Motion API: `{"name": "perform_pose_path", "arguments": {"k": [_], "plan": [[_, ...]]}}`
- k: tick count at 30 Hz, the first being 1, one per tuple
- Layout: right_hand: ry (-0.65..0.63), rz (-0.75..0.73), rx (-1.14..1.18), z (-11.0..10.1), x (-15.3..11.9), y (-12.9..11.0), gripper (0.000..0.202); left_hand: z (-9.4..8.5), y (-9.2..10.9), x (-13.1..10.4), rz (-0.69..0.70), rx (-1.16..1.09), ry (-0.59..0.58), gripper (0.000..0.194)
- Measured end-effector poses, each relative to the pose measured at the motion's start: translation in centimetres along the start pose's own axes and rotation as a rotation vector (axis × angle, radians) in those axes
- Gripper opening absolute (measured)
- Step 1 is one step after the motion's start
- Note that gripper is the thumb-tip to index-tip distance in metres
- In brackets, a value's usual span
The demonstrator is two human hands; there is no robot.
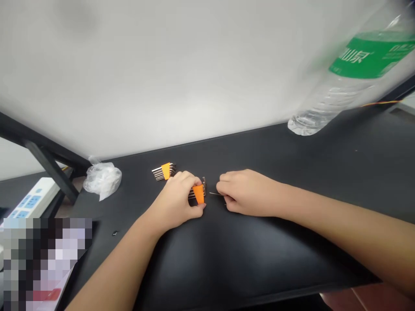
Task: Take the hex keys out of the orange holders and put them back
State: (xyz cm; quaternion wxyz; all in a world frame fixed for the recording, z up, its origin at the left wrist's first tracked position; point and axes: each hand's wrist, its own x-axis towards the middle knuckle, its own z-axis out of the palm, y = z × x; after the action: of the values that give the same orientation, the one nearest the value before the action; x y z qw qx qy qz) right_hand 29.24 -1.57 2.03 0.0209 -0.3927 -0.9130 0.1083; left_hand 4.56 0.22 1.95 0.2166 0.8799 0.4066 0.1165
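Note:
My left hand (178,198) is closed around an orange hex key holder (199,194) with several metal keys in it, gripped between thumb and fingers. Just to the right, my right hand (238,192) pinches a thin metal hex key (215,194), whose tip points toward the holder with a small gap between them. Most of that key is hidden by my fingers. Beyond my left hand, a second orange holder full of hex keys (166,171) lies on the black table (194,268).
A crumpled clear plastic bag (103,178) sits at the left by the dark frame. A large water bottle with a green label (356,58) stands at the back right against the white wall. A white power strip (34,201) lies at far left. A small dark item (115,233) is on the table.

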Motion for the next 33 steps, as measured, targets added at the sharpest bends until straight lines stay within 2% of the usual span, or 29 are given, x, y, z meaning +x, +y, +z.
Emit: {"name": "perform_pose_path", "arguments": {"k": [5, 18, 29, 31, 33], "plan": [[-0.023, -0.06, 0.081, 0.2, 0.3, 0.0, 0.011, 0.2, 0.1, 0.1, 0.004, -0.045, 0.036, 0.035], [0.046, 0.07, 0.68, -1.0, 0.2, 1.4, 0.01, 0.6, -0.6, -0.1, 0.038, -0.142, 0.163, 0.041], [0.022, 0.121, 0.789, -1.0, 0.2, 1.5, 0.009, 0.6, -0.7, -0.1, 0.069, -0.125, 0.162, 0.041], [0.005, 0.156, 0.887, -0.8, 0.3, 1.6, 0.005, 0.6, -0.7, -0.1, 0.078, -0.111, 0.164, 0.041], [-0.02, 0.206, 1.082, -0.5, 0.4, 1.5, 0.005, 0.7, -0.5, -0.2, 0.092, -0.1, 0.172, 0.04]]}}
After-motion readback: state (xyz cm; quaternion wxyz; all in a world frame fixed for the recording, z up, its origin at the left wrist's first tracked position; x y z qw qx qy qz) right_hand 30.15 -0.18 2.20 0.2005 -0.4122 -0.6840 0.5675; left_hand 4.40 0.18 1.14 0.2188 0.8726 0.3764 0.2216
